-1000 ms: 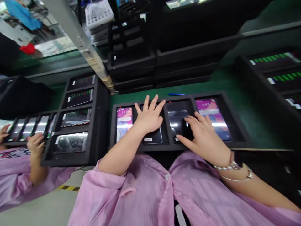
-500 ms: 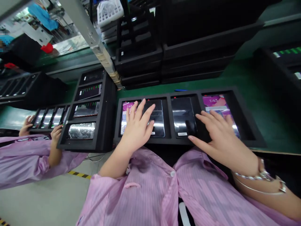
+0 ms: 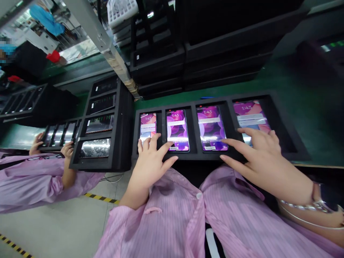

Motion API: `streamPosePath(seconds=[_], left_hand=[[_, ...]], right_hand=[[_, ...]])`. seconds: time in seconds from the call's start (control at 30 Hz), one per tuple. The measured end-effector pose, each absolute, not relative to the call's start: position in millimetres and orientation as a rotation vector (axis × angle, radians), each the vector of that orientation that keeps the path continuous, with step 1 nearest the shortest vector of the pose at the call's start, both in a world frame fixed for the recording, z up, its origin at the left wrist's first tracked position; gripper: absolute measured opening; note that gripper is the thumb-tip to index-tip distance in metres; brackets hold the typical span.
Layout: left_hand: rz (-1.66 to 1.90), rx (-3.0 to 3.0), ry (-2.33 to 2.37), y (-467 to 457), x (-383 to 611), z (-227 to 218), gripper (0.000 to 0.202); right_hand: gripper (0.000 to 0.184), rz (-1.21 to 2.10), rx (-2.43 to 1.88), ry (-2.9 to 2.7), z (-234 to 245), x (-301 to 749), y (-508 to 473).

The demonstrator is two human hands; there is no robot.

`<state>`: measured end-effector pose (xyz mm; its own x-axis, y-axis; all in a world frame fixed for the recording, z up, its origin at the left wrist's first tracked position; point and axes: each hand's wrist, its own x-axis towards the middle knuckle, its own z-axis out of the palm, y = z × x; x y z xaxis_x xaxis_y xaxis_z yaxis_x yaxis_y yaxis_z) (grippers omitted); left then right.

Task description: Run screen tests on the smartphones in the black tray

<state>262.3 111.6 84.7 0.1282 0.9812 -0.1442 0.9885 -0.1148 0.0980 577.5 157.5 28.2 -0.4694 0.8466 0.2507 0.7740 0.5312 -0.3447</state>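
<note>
A black foam tray lies in front of me on the green belt, with several phones in its slots, all showing lit purple screens reading 1:43. My left hand rests open at the tray's near edge, fingertips on the lower ends of the two left phones. My right hand is open too, fingers spread, index touching near the bottom of the third phone, other fingers over the lower part of the rightmost phone. Neither hand holds anything.
A second black tray with several phones stands at the left, turned lengthwise. A co-worker in a pink sleeve has hands on another tray farther left. Stacked black trays line the back. A metal post slants overhead.
Both hands slid back toward me to the tray's near edge. The two middle phones, dark before, now show lit purple screens. The camera view shifted slightly left.
</note>
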Motion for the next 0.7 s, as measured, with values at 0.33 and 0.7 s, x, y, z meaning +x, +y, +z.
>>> streamPosePath(seconds=[0.33,0.7], left_hand=[[-0.078,2.170,1.991,139,263,71,0.049],[0.609,2.137,2.314,172,252,82,0.094]], right_hand=[[0.081,0.229,-1.449,-2.429,21,576,181],[0.075,0.329,-1.508,-2.142,49,578,211]])
